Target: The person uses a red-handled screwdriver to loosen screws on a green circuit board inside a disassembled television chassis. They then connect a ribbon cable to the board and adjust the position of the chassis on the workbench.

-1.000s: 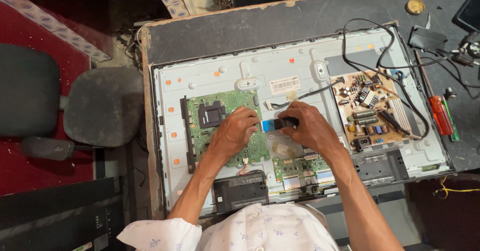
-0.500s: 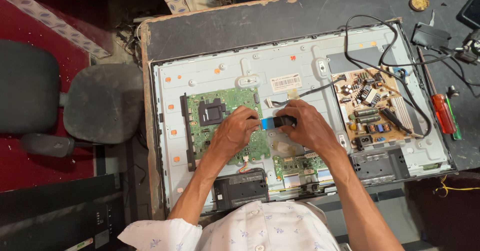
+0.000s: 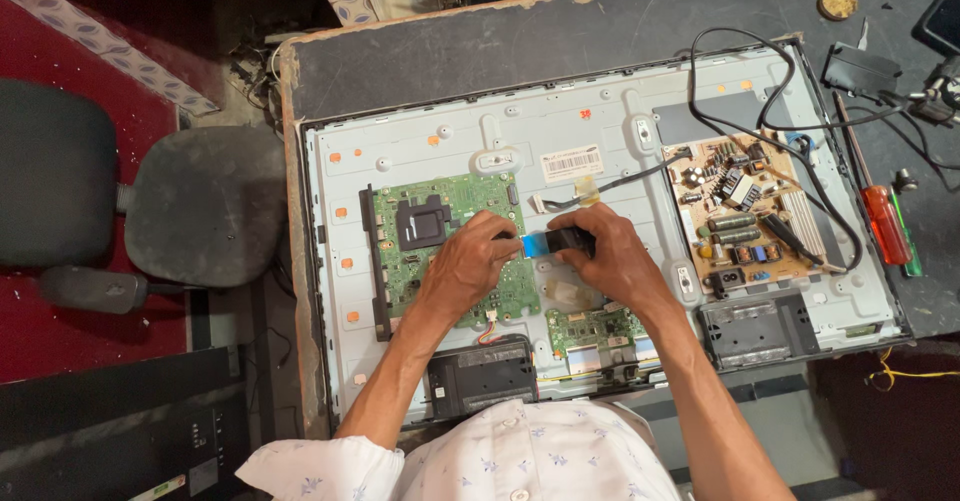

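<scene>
Since the earlier frames little has moved: both hands stay at the same spot over the middle of the open panel, and the view has only drifted slightly. Seen from the head camera, a flat-screen panel (image 3: 600,131) lies back-up on a dark worktop (image 3: 600,31), filling most of it from the left edge almost to the right edge. The left hand (image 3: 465,266) rests on the green board (image 3: 440,241) in the panel's left half, its fingers curled and pinching at the near end of a blue ribbon tab (image 3: 535,245). The right hand (image 3: 610,256) sits just beside it, closed around a small black connector (image 3: 572,240) that touches the tab's other end. The tab lies between the two hands, at the green board's right edge, near the panel's centre. A tan power board (image 3: 745,216) with black cables (image 3: 760,81) looping over it sits in the panel's right half, well apart from the hands. A smaller green board (image 3: 590,326) lies near the panel's front edge, below the right hand, and a black module (image 3: 480,376) lies at the front edge under the left forearm. A red-handled screwdriver (image 3: 885,223) lies on the worktop near its right edge. A grey chair (image 3: 200,206) stands off the worktop's left edge.
</scene>
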